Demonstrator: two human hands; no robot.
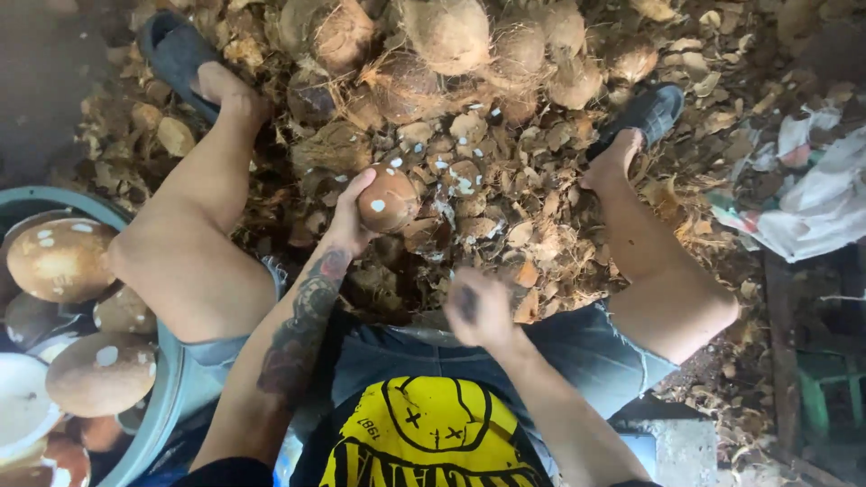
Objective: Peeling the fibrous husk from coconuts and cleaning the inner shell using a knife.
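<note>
Seen from above, seated over a floor [505, 225] thick with brown husk chips and flecks of white shell. Left hand [347, 216] out at arm's length, fingers [359, 185] curled and pressed around one side of a peeled brown coconut [388, 200], held just above the litter, roughly midway between the two knees. Smooth, rounded, mottled tan, with a few white patches where the skin has been nicked through. Right hand [478, 308] nearer the body, blurred in motion, closed in a fist around something dark (too smeared to name); how tightly the fingers grip cannot be told.

Beyond the held nut, a heap of unhusked coconuts [451, 45], fibrous, hairy, pale brown, piled against the top edge. At far left, a round blue-grey tub [167, 397] holding more peeled nuts [61, 260], glossy brown with white spots, one split half showing white flesh. Dark sandals [176, 54] on both feet, planted among the husks. At right, crumpled white cloth or sacking [812, 207] with faint coloured marks, lying on the shavings. At bottom centre, a black shirt [424, 433] with a yellow printed round face design.
</note>
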